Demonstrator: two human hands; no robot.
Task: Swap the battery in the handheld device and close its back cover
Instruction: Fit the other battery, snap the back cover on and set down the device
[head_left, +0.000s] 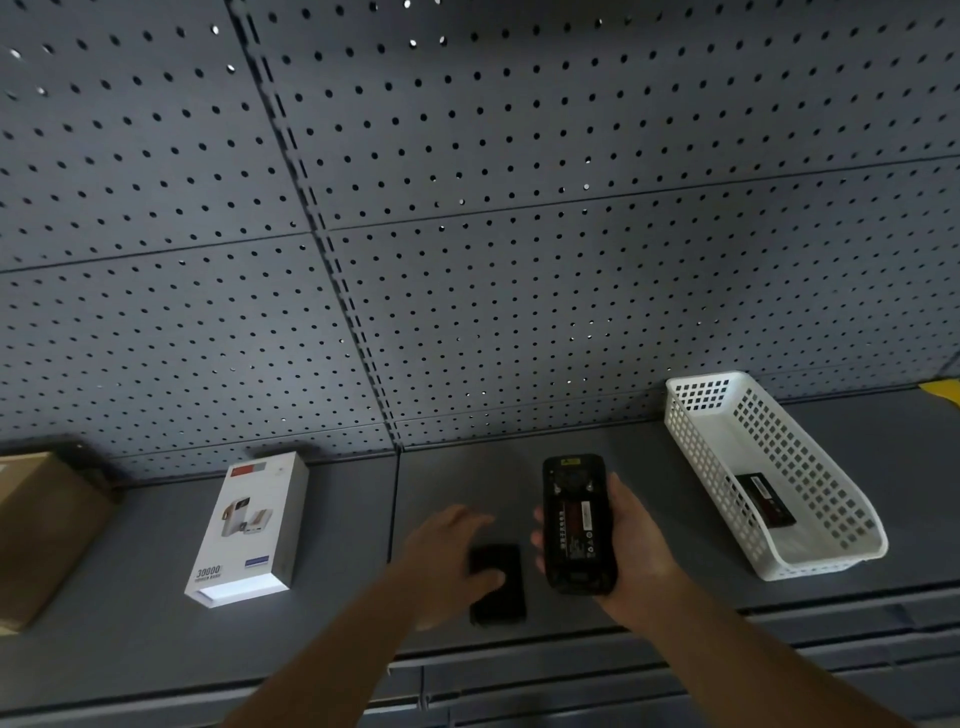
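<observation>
My right hand (631, 551) grips the black handheld device (576, 525) face down above the shelf. Its back is uncovered and a battery with a red and black label sits in the bay. The black back cover (506, 587) lies flat on the grey shelf just left of the device. My left hand (447, 561) rests over the cover's left part, thumb on top of it, fingers spread. Another battery (766, 499) lies inside the white basket (691, 441) to the right.
A white power bank box (249, 530) lies on the shelf to the left, with a brown cardboard box (47, 525) at the far left. Grey pegboard (467, 234) forms the back wall. The shelf's front edge (519, 654) runs below my hands.
</observation>
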